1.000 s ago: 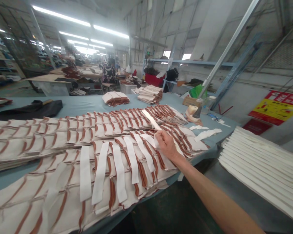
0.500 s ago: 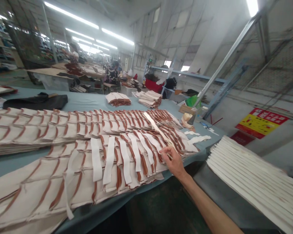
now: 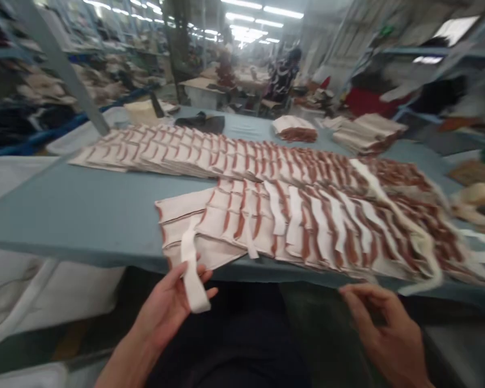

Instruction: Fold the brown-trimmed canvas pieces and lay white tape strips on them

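Observation:
Above the table's front edge, my left hand (image 3: 161, 310) is closed on a white fabric strip (image 3: 191, 269), thumb on top, the strip trailing down past the fingers. Behind it lie overlapping cream fabric panels (image 3: 178, 207) with brown edges. Several more white strips (image 3: 295, 215) lie side by side across the panels to the right. My right hand (image 3: 388, 328) hovers in front of the table edge with thumb and forefinger pinched together; whether anything is between them is too blurred to tell. A long cream strip (image 3: 412, 226) drapes over the panels beyond it.
The blue-grey tabletop (image 3: 76, 210) stretches left. A second long row of overlapped panels (image 3: 194, 153) runs behind the first. Folded stacks (image 3: 295, 129) and a dark cloth (image 3: 202, 123) lie at the back. A metal post (image 3: 64, 70) rises at the left. People work in the background.
The view has swung left. My left hand has come into view with a white strip. My right hand has left the strips on the panels and is now off the table's front edge.

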{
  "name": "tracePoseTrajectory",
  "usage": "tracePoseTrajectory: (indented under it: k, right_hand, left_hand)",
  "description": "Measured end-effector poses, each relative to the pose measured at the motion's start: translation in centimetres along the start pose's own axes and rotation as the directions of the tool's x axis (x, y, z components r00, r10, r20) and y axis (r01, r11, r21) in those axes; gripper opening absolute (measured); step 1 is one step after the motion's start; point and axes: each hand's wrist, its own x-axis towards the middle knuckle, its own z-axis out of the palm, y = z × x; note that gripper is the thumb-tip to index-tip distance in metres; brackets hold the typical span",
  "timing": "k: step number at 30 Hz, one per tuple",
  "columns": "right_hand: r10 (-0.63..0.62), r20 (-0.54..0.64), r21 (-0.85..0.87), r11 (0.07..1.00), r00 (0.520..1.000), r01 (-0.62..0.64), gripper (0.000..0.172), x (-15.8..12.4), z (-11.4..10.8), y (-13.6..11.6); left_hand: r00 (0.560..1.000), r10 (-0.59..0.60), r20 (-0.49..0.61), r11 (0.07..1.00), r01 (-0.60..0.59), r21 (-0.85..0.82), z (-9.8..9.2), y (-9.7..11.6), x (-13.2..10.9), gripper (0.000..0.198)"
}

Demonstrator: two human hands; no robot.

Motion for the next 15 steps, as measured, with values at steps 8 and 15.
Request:
tracePoseTrajectory:
  k: [8,15]
  right_hand:
    - [-0.527,0.095,0.128,0.848,0.844,0.515,0.019,-5.6,13.1,-10.6]
    - [-0.513,0.039,0.129,0.854,0.858,0.504,0.042,-7.3,15.9,-12.2]
  left_hand:
    - [0.999,0.03,0.015,0.995,-0.029,-0.096,0.9,0.5,-0.2,0.03]
    - [1.0,0.025,-0.002,0.982,-0.025,-0.189,0.7,0.2,0.2,0.029]
